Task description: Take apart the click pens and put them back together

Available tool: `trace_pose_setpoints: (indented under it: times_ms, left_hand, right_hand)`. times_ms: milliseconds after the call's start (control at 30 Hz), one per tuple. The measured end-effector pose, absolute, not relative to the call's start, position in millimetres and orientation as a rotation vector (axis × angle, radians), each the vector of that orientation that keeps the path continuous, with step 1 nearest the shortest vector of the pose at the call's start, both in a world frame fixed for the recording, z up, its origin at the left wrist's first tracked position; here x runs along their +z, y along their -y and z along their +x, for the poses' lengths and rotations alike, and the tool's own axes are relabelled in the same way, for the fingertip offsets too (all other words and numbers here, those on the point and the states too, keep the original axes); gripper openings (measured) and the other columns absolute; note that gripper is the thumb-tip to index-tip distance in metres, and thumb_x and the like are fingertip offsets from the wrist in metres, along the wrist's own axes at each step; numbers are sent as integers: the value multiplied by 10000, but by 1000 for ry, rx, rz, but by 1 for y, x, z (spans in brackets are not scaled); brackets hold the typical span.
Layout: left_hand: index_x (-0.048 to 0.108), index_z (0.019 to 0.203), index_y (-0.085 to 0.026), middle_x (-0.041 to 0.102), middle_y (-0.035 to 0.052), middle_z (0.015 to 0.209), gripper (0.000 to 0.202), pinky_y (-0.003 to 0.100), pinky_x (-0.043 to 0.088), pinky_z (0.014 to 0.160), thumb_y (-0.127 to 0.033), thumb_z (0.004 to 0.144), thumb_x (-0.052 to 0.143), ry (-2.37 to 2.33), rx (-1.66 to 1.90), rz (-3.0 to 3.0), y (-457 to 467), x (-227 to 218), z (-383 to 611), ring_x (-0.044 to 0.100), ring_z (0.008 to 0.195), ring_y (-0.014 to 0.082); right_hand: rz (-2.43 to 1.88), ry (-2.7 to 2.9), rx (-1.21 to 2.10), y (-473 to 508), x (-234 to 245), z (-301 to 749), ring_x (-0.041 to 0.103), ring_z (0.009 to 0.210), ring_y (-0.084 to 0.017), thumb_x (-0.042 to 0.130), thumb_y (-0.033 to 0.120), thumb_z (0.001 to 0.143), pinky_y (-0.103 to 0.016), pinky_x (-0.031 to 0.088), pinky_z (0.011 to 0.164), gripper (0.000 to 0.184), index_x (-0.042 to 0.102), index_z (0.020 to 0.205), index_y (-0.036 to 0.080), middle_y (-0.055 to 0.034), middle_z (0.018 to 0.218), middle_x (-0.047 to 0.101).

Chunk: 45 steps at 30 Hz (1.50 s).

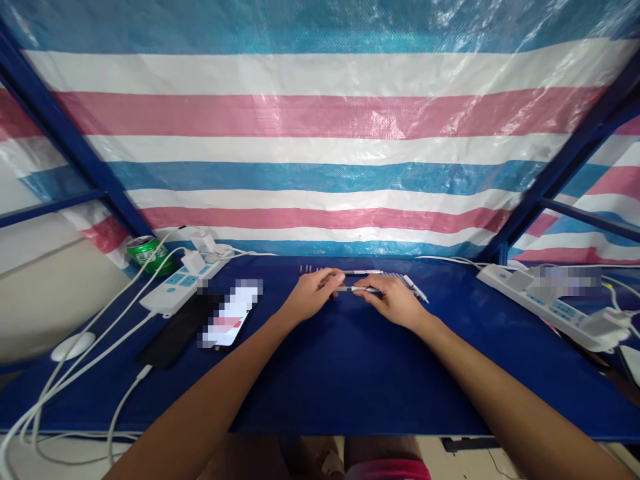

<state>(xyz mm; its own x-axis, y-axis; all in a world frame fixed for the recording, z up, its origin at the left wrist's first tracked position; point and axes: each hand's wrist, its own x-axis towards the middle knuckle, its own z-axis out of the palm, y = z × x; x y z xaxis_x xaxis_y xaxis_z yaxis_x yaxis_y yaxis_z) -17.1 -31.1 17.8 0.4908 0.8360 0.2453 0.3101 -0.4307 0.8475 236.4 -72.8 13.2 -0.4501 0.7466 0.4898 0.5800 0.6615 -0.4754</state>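
Note:
A slim white-and-grey pen (346, 289) spans the gap between my two hands, low over the blue table. My left hand (314, 293) is closed around its left end, with thumb and fingers pinched together. On the other end, my right hand (395, 301) grips the pen barrel between thumb and fingertips. Just behind the hands lies another pen (367, 272), pointing sideways. Several white pens or pen parts (416, 289) rest beyond my right hand, partly covered by it. Small pale pieces (308, 269) stand in a row behind my left hand, too small to make out.
A lit phone (235, 313) and a black flat object (175, 333) lie left. White power strips (175, 290) (555, 303) with cables flank the blue table (350, 387). A green can (146, 252) stands back left. Blue frame bars and a striped sheet (320, 113) close the back.

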Motion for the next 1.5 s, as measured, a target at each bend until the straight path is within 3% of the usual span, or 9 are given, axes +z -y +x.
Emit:
trace_pose_setpoints:
  times_ms: [133,433,600,767,900,1000,1167,1400,1500]
  left_hand:
    - [793,1056,-199,796,51,896,385,293,560,716,-535,1003,612,-916,774,2003,29,20,-19,718,733,176]
    - [794,992,-181,797,77,935,291,320,590,763,-421,832,835,-870,875,1900,23,10,-16,743,833,204]
    - [769,1184,-204,793,97,1120,411,336,601,843,-469,872,801,-883,928,1941,29,17,-15,749,983,229]
    - [802,1062,-188,808,82,991,367,334,599,809,-513,988,649,-873,782,1983,30,19,-16,753,861,210]
    - [707,1345,-229,786,105,1208,513,361,604,893,-482,904,772,-837,852,1921,29,16,-16,749,1062,247]
    - [744,1271,-197,809,107,1071,426,362,612,826,-507,999,635,-819,769,1904,28,15,-16,760,906,221]
    - [704,1355,-222,779,109,1235,512,363,611,877,-444,900,779,-804,827,1895,28,16,-16,754,1018,236]
    - [704,1360,-224,772,109,1251,532,357,607,882,-448,887,797,-780,812,1913,28,16,-16,750,1052,239]
    - [750,1278,-203,805,102,1106,417,352,611,814,-487,985,664,-794,760,1908,29,16,-15,761,911,216]
  right_hand:
    - [-1004,2195,295,72,13,237,755,994,-235,594,352,1067,-387,586,906,199,739,1173,267,-66,1114,793]
    - [-1010,2081,537,70,12,239,765,914,-224,646,422,1030,-351,609,824,220,795,1111,282,-47,1053,811]
    - [-1064,1934,824,70,9,235,737,742,-190,630,528,1017,-314,612,704,332,801,1074,249,-32,912,803]
    - [-1047,1923,830,70,9,235,742,778,-196,644,531,1005,-323,620,729,335,803,1049,240,-43,953,807]
    - [-1056,1928,811,70,10,237,749,791,-204,642,533,1006,-328,625,730,331,802,1050,247,-46,957,809]
    - [-1046,1945,783,70,10,237,743,792,-200,637,519,1013,-328,621,745,314,803,1049,255,-41,961,807]
    - [-1039,1954,743,71,12,237,740,779,-201,634,505,1017,-325,615,732,304,802,1064,257,-40,947,806]
    - [-1026,1993,662,72,14,237,760,879,-217,639,472,1025,-340,608,813,269,807,1078,269,-37,1024,817]
    - [-1021,2018,626,72,15,236,767,923,-226,635,465,1030,-350,607,843,257,806,1087,282,-33,1065,820]
